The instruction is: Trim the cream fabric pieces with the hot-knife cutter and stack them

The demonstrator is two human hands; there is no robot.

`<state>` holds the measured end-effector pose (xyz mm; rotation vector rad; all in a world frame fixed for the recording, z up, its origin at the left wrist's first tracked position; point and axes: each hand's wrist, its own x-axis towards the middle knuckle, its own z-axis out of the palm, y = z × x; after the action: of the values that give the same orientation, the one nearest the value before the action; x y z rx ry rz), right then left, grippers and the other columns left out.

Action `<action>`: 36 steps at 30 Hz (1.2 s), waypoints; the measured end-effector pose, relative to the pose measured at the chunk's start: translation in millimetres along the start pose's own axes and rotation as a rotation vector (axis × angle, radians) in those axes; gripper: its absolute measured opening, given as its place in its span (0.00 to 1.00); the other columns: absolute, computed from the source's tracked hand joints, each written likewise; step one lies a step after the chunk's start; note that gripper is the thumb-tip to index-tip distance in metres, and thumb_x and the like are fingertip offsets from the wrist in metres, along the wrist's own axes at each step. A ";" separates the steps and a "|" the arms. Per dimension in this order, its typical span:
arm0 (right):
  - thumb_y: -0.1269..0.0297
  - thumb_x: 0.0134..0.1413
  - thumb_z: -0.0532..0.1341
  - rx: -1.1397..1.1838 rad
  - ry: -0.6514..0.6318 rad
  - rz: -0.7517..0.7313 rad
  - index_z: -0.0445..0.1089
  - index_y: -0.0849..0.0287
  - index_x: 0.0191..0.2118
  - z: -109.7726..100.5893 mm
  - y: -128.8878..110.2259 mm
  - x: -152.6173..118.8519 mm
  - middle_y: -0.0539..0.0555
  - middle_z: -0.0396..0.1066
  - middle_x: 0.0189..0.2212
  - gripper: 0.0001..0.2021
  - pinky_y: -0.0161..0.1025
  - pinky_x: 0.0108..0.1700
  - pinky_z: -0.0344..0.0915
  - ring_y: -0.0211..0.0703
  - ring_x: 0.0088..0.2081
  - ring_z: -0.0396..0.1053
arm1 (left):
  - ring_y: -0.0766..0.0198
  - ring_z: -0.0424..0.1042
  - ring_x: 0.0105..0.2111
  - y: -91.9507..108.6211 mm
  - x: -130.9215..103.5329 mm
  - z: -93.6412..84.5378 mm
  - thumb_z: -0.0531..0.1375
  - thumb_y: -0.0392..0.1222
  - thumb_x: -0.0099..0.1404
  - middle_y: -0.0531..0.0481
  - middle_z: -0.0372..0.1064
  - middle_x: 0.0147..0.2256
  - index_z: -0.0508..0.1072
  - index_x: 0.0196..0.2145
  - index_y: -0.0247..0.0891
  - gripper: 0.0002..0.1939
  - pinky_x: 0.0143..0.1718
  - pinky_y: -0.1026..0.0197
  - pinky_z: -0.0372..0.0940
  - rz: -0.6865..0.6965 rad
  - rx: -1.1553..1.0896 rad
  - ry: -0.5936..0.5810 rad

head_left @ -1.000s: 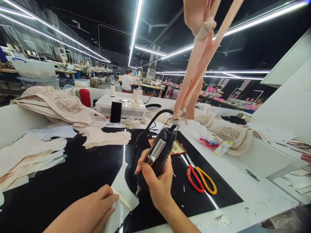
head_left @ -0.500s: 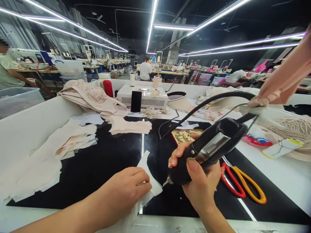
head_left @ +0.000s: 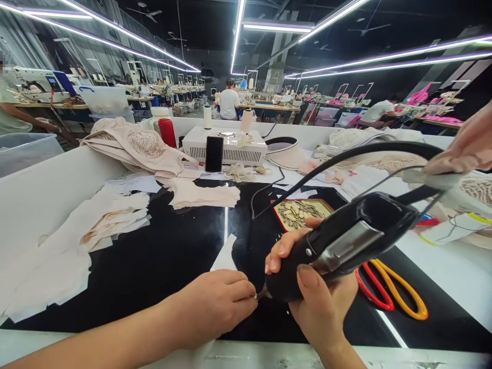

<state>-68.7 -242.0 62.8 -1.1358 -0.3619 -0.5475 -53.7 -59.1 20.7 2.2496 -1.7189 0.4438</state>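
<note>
My right hand (head_left: pixel 317 302) grips a black corded hand tool (head_left: pixel 286 271) from below, thumb along its near side. The tool has a grey metal plate on its body and a small narrow metal tip pointing left. My left hand (head_left: pixel 219 307) is closed, fingertips pinched right at that tip. Under it lies a white fabric piece (head_left: pixel 225 256), its pointed upper end showing beyond my knuckles; the pinched part is hidden. A pale pink cloth strip (head_left: pixel 471 136) hangs at the upper right, joined to the tool's cord end. Orange-and-red-handled scissors (head_left: pixel 407 297) lie right of my right hand.
Layered beige fabric pieces (head_left: pixel 49 261) cover the left side, with a smaller stack (head_left: pixel 203 196) farther back. A red-rimmed tray (head_left: pixel 284 220) holds seeds. Behind stand a white vented box (head_left: pixel 246 154), a phone (head_left: pixel 214 154) and thread spools. Several people sit at sewing machines beyond.
My left hand has moved right along the white fabric piece to the tool's tip, covering its lower part. The tool has tilted slightly, its back end shifting right; the view has shifted a little.
</note>
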 end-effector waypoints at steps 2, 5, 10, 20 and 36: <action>0.57 0.62 0.73 -0.010 0.002 -0.002 0.69 0.49 0.56 0.3 -0.4 -0.2 0.47 0.74 0.33 0.20 0.39 0.27 0.73 0.40 0.26 0.73 | 0.61 0.76 0.43 -1.8 -3.9 1.7 0.54 0.29 0.81 0.48 0.77 0.40 0.77 0.50 0.31 0.11 0.51 0.60 0.73 -0.004 -0.005 0.003; 0.56 0.62 0.73 -0.022 0.002 -0.011 0.69 0.49 0.56 1.0 -1.0 0.2 0.48 0.74 0.33 0.20 0.39 0.26 0.73 0.40 0.26 0.73 | 0.62 0.76 0.45 -3.0 -9.4 0.9 0.53 0.30 0.81 0.46 0.77 0.43 0.76 0.51 0.29 0.11 0.52 0.61 0.73 -0.021 -0.003 0.016; 0.53 0.61 0.73 -0.045 0.009 -0.006 0.69 0.48 0.55 2.0 -1.2 0.9 0.47 0.73 0.32 0.21 0.40 0.26 0.73 0.41 0.25 0.72 | 0.62 0.74 0.46 -2.3 -14.0 -0.3 0.57 0.30 0.79 0.45 0.75 0.47 0.76 0.48 0.30 0.07 0.52 0.61 0.73 -0.031 0.089 0.054; 0.54 0.60 0.74 -0.036 0.015 -0.003 0.70 0.49 0.54 2.1 -3.0 0.2 0.48 0.73 0.31 0.21 0.39 0.26 0.72 0.41 0.25 0.73 | 0.61 0.76 0.42 -1.6 -16.7 -0.8 0.55 0.30 0.80 0.46 0.74 0.41 0.75 0.50 0.30 0.09 0.49 0.60 0.73 -0.056 0.101 0.051; 0.55 0.62 0.73 -0.060 -0.005 -0.018 0.70 0.50 0.55 1.3 -4.3 0.2 0.48 0.73 0.32 0.20 0.40 0.27 0.73 0.41 0.26 0.73 | 0.60 0.75 0.45 3.0 -18.1 -3.0 0.59 0.30 0.78 0.44 0.76 0.45 0.76 0.51 0.30 0.08 0.52 0.59 0.72 -0.065 0.192 0.037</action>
<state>-71.0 -242.2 66.7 -1.1925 -0.3625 -0.5750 -61.3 -42.7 16.3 2.4042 -1.6426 0.6572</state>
